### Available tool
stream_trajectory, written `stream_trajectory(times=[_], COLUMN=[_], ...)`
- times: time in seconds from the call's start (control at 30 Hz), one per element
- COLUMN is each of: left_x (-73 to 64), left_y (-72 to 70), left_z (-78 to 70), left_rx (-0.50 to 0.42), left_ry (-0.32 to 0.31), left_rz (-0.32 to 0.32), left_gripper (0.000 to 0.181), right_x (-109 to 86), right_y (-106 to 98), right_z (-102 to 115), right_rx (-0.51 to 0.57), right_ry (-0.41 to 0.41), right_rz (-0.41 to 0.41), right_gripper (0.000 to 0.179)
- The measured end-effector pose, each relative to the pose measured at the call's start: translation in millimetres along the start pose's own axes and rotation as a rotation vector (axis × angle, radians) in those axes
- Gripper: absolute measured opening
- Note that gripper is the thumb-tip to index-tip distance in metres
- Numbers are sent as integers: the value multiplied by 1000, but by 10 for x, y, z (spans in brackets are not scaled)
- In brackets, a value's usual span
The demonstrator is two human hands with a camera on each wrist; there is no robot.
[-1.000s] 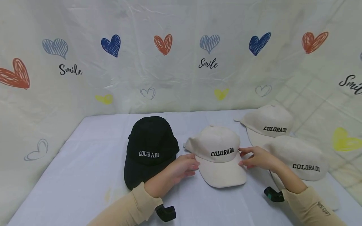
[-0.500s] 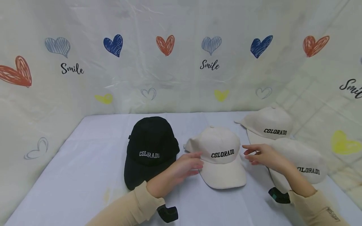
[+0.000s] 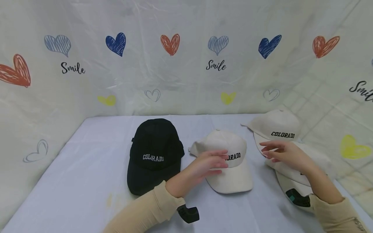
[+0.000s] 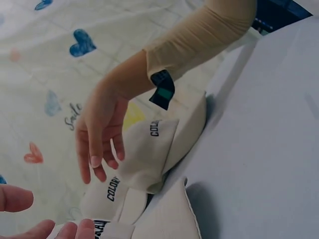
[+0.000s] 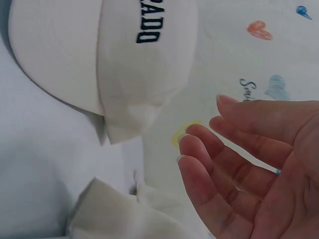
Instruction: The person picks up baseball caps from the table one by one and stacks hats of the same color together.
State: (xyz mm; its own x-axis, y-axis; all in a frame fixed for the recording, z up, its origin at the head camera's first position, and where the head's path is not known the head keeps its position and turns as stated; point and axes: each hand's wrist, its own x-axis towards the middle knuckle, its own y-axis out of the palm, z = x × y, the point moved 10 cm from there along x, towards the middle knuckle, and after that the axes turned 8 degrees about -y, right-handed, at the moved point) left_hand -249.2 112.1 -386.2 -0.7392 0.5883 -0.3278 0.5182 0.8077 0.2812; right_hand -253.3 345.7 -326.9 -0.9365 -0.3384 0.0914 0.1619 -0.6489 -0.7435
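Note:
In the head view my left hand (image 3: pixel 208 163) reaches across the front of a cream baseball cap (image 3: pixel 233 183) in the middle, its relaxed fingers covering part of the "COLORADO" lettering. Over two more cream caps at the right is my right hand (image 3: pixel 287 153), fingers loosely bent with nothing in them. It partly hides the nearer cap (image 3: pixel 319 158); the farther cap (image 3: pixel 275 124) sits behind it. A black cap (image 3: pixel 155 142) lies to the left, beside my left forearm. In the right wrist view the right hand (image 5: pixel 244 169) stands apart from a cream cap (image 5: pixel 144 84).
The caps lie on a table with a white cloth (image 3: pixel 87 171). Behind and beside it hangs a pale sheet (image 3: pixel 186 74) printed with hearts and "Smile". A dark wrist device (image 3: pixel 188 214) hangs under the left sleeve, another device (image 3: pixel 298 198) under the right.
Both hands have shifted right. The right hand has left the middle cap's side and moved over the right-hand caps; the left hand has slid from that cap's left side across its front.

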Motion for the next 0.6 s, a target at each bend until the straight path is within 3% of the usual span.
stream_trajectory(times=[0.33,0.43,0.6], left_x=[159,225,354], left_y=[279,373,538], left_z=[-25,-11,28], left_rx=[-41,-49,-77], left_ry=[19,11,-5], left_rz=[48,55,57], left_gripper=[45,43,38], right_x=[-268,-354,-489], right_y=[-417,-534,-704], right_z=[-85,-128,-300], right_rx=[10,38,50], right_ry=[13,9,89], right_rz=[-147,-200,-268], right_gripper=[29,38,37])
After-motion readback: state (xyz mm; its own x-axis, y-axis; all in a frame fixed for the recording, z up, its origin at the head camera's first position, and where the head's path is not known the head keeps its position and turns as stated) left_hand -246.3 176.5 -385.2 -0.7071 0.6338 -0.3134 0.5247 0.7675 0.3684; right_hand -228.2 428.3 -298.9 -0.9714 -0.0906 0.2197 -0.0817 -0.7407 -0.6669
